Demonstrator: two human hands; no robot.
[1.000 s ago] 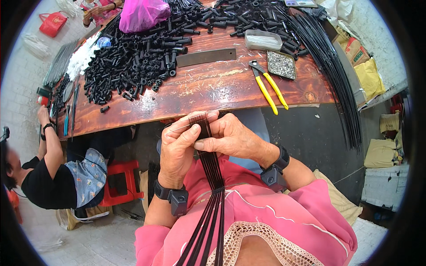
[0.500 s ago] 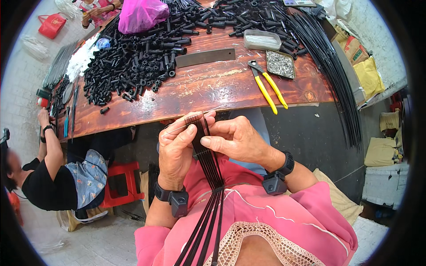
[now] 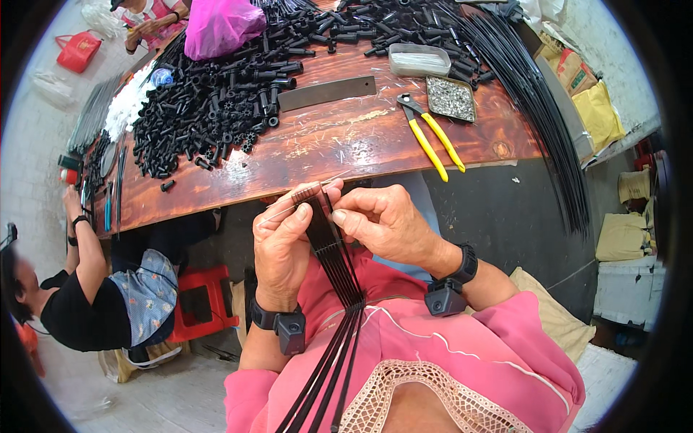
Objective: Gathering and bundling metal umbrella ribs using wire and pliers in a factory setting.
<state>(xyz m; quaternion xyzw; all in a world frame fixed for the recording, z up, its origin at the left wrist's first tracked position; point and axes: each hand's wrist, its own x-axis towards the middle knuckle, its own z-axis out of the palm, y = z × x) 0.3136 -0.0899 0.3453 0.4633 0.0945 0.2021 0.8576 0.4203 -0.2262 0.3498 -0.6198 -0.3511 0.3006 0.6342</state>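
Observation:
A fan of thin black umbrella ribs (image 3: 333,256) runs from my fingers down over my lap and chest, their top ends lined up side by side. My left hand (image 3: 281,249) is closed on these ends, thumb in front and fingers behind. A fine wire (image 3: 333,179) crosses at the rib tops and sticks out past both sides. At the right edge of the row, my right hand (image 3: 393,225) pinches one of the ribs between thumb and forefinger. The fingertips partly hide the gripped spot.
On the wooden table (image 3: 325,144) lie yellow-handled pliers (image 3: 437,144), a metal strip (image 3: 328,94), a tin of small metal bits (image 3: 451,99), a box of pins (image 3: 419,60) and heaped black plastic tubes (image 3: 209,108). Long black rods (image 3: 556,166) overhang the right edge. Co-workers sit left.
The table and its things appear shifted slightly left and up in view. Both hands keep their hold on the ribs, with only a small shift of the fingers.

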